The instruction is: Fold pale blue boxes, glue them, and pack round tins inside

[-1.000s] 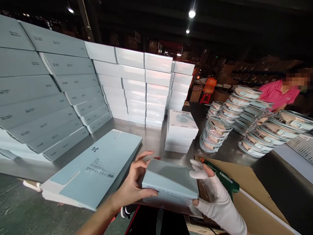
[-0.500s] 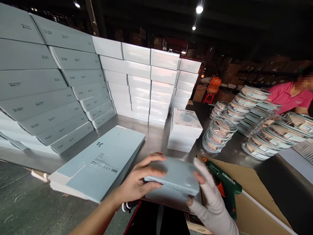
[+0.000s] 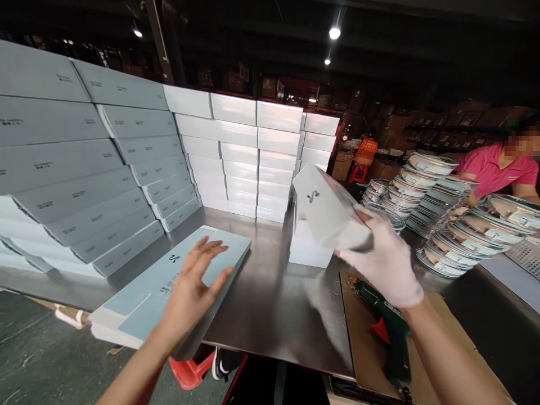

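- Right hand, gloved: holds a small box tilted in the air just above the short stack on the table. Half a second ago both hands clasped this box low at the table's near edge.
- Left hand, bare: has let go; fingers spread wide, hovering over the flat sleeves at the table's left.
- Glue gun: lies on cardboard below the right wrist.
- The box now appears finished, with the sleeves next in hand.
- Background: box walls, stacked bowls, a person in pink.

Steel table, flat blue sleeves, stacked boxes, lidded bowls, cardboard sheet
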Available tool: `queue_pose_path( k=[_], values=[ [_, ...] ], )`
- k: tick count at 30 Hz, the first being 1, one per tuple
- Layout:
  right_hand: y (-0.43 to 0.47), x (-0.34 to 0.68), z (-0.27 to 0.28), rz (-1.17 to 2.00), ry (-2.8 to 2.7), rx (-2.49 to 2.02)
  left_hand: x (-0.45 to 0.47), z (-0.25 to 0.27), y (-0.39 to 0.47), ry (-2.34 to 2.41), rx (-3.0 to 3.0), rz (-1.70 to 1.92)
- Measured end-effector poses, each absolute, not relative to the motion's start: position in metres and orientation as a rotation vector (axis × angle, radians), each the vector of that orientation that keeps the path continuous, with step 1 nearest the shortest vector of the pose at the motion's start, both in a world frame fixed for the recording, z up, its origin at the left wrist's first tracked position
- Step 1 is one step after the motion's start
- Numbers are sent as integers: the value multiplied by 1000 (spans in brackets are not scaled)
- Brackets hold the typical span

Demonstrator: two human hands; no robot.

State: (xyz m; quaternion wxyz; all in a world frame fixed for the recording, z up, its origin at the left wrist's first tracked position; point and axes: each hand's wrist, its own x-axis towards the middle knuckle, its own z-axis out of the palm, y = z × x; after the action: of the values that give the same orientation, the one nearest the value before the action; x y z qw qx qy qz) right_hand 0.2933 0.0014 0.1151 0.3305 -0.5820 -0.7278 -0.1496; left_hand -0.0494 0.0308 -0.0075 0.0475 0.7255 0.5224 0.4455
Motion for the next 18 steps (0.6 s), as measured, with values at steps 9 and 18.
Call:
queue_pose_path(
  k=[9, 18],
  values=[
    [101, 288, 136, -590, -2220, -1747, -140, -19, 66, 2258, 1932, 770],
    [-23, 256, 102, -1035, -1899, -1197, -136, 16, 47, 2475, 1743, 721]
  ],
)
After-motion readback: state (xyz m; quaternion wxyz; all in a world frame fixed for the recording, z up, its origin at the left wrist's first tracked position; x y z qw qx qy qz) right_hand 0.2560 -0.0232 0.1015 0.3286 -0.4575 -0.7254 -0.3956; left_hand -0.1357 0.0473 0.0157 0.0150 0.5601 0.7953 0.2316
